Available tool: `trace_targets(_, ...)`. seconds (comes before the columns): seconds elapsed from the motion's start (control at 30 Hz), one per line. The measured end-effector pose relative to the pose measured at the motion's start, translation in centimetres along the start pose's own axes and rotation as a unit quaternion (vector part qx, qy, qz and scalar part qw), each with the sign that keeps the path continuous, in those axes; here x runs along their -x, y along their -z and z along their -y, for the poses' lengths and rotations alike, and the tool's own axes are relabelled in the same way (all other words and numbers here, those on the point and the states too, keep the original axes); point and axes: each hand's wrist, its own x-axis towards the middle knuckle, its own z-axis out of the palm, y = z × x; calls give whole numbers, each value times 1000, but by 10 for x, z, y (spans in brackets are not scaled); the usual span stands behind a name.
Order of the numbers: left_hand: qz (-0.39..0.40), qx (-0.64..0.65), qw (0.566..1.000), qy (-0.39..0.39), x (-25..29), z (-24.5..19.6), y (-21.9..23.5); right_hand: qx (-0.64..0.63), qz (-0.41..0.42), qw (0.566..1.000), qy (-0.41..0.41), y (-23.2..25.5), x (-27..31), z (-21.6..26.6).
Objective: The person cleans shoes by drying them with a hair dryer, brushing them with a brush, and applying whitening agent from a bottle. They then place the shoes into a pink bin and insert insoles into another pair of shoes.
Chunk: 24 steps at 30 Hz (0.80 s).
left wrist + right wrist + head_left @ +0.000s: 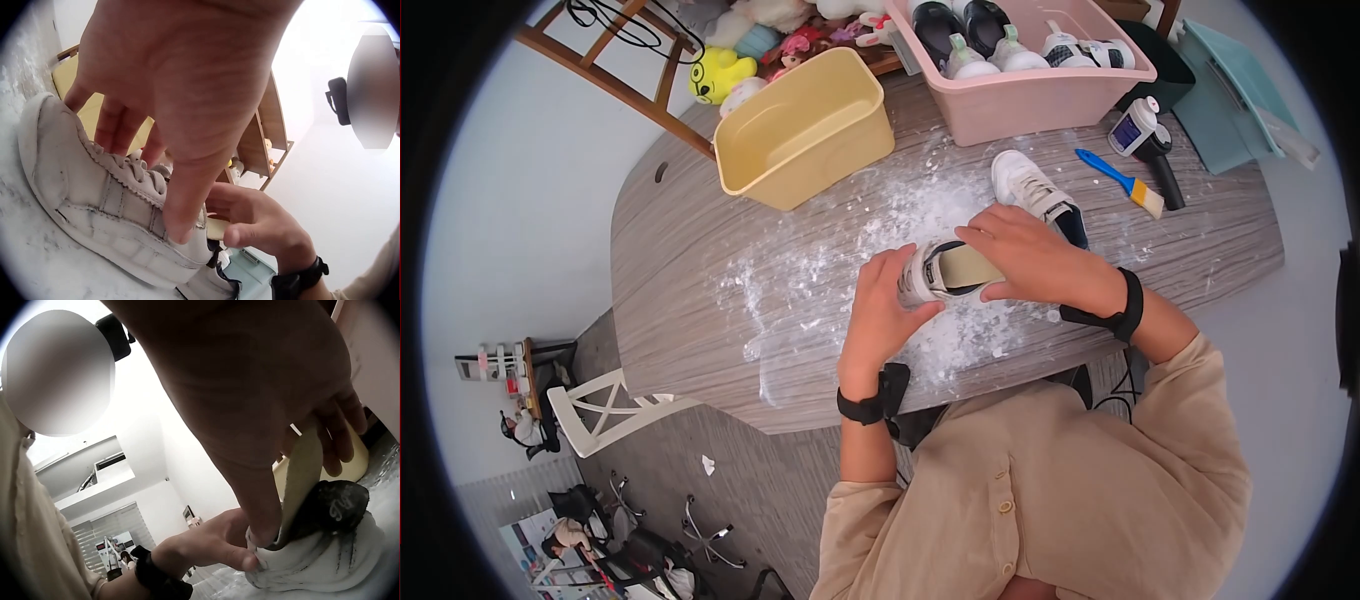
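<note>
My left hand (882, 308) grips a white lace-up shoe (106, 194) around its front and side, thumb on one flank and fingers over the laces. The shoe stands on the powder-dusted table (690, 270). With its fingers and thumb on either side, my right hand (1035, 258) holds a pale yellow insole (301, 472). The insole slants into the shoe's opening, its front part hidden inside. The dark tongue (340, 506) with light lettering stands up beside it. Just beyond my right hand lies the other white shoe (1030, 185), partly covered by that hand.
A yellow bin (820, 165) stands at the back, beside a pink bin (1020, 108) with several shoes. To the right lie a blue-handled brush (1115, 175), a white bottle (1133, 128) and a black-handled tool (1165, 175). A teal bin (1230, 110) stands at the right edge.
</note>
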Motion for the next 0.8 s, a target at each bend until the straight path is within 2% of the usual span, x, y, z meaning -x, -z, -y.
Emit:
trace_targets(0.13,20,-4,1000,4,-3,-3,2,8,36,999,-13,-1,2,-2)
trace_targets(0.37,23,-8,1000,12,-2,-4,2,-16,-25,999,-13,-5,-3,2)
trace_targets(0.8,7,6,1000,14,0,-3,1,-11,-106,993,58,-59,-23,-1)
